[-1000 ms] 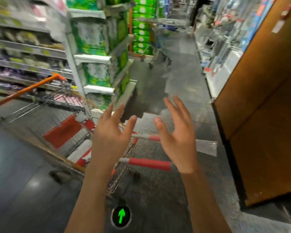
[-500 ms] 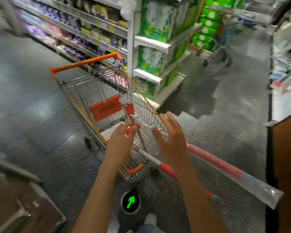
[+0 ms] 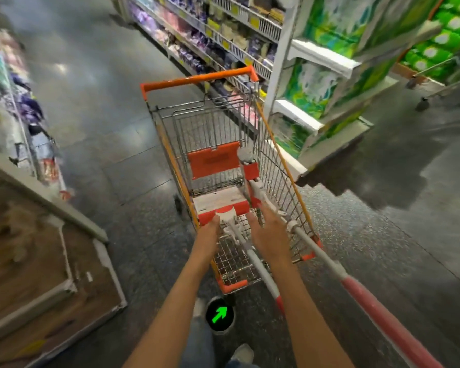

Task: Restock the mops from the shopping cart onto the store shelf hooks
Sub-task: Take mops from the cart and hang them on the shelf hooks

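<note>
The pick-up step is in hand: both mops [image 3: 231, 208] lie in the shopping cart [image 3: 197, 81], handles jutting over its near end. The left hand [image 3: 206, 236] and right hand [image 3: 270, 235] reach in, each grip wide and holding nothing. Next, closing on the nearer mop's neck seems needed.

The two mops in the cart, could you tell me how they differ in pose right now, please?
The near mop lies with its flat head low in the cart, between both hands; the far mop has its head propped higher, beside the orange seat flap.
The near mop's handle passes between the forearms; the far mop's handle runs out over the cart's right corner.
Both have white shafts with red grips.
</note>
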`<state>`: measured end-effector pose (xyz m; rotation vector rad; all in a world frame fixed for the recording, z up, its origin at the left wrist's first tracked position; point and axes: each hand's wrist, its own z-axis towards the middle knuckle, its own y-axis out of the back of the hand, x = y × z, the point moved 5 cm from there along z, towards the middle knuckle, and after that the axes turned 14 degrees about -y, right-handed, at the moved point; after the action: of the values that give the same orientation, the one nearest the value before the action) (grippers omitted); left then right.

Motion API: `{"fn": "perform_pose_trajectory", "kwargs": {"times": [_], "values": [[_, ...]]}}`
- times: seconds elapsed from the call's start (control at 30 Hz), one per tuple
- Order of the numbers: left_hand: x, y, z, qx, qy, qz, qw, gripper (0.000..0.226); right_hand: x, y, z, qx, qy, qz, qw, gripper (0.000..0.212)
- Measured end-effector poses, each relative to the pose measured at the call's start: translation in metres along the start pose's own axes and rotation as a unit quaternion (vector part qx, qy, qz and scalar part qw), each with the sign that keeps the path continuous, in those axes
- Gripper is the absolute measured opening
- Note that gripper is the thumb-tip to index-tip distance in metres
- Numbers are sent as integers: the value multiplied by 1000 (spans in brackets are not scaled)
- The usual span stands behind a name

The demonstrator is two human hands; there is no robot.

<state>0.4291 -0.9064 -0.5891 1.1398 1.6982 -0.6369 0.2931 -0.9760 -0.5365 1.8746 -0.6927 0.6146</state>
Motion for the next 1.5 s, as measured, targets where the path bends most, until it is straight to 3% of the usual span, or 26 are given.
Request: {"fn": "perform_pose_trajectory", "kwargs": {"times": [0.4,0.6,0.73,0.77,0.9,1.07,1.17,1.3,1.5], "values": [[76,-47,141,7,148,-92,985,53,-53,-77,118,82,-187,-5,979,52],[127,-63,191,-54,233,-170,956,41,-87,-118,173,119,-267,19,956,49],[217,-78,231,-91,280,-219,930,97,-112,-141,197,141,-314,35,938,53],[235,-81,238,-94,302,-220,923,100,-118,-146,204,149,-333,40,930,52],[203,-84,239,-106,320,-252,907,71,-132,-159,214,187,-406,68,892,38],[217,-89,243,-130,345,-263,891,60,-144,-177,214,206,-413,86,883,44],[250,-92,249,-172,364,-259,878,56,-153,-187,218,193,-380,88,901,49],[233,-88,243,-209,361,-255,872,36,-154,-183,217,161,-367,72,913,41],[231,-87,238,-218,361,-300,855,32,-142,-178,217,164,-309,32,936,29]]}}
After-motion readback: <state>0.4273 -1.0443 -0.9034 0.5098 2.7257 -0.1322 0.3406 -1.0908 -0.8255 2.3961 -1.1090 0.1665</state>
